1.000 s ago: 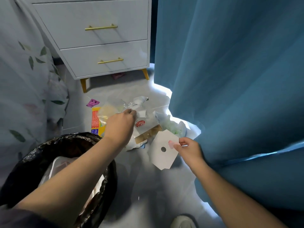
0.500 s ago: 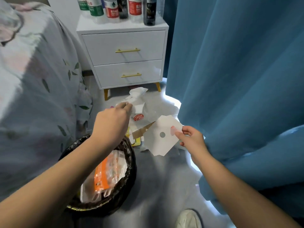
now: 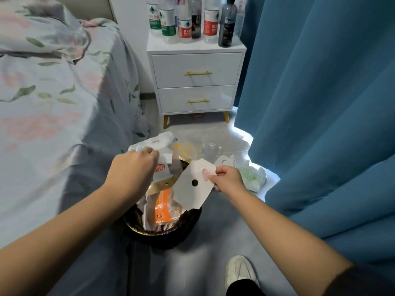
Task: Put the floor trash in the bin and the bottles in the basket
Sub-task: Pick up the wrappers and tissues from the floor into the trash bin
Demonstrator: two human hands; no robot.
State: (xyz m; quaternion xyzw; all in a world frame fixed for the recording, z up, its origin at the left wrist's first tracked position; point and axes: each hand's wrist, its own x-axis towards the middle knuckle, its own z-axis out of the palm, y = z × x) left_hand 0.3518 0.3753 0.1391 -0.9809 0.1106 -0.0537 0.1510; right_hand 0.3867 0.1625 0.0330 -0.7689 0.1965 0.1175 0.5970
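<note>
Evidently caught at the point of dropping, with both hands loaded above the bin [image 3: 162,236]. Left hand [image 3: 136,167] curled tight round a bundle of wrappers [image 3: 159,144], parked over the far rim, presumably for a straight fall inside and no spill onto the floor [image 3: 224,231]. Right hand [image 3: 226,178] pinching one corner of a white card [image 3: 192,191] between thumb and fingers, the rest of it slanting down across the bin's mouth, lower edge just above an orange packet [image 3: 164,206] already inside. Gripped by the corner, most likely, for being flat and stiff: easy to lift off the floor by an edge, easy to let slide in. Bin set between bed [image 3: 53,103] and blue curtain [image 3: 320,103], close by the litter, so needing only short reaches. Yet to be gathered, beyond the bin: a piece of clear plastic [image 3: 211,149] and a crumpled green-and-white wad [image 3: 252,176] by the curtain's hem, both on the floor. Bottles [image 3: 188,22] standing upright in a cluster on the small white desk [image 3: 196,69], untouched; no basket anywhere in view, so that half of the job apparently not begun. Next, by the look of it: opening both hands, the card last or tilted steeper to clear the rim.
</note>
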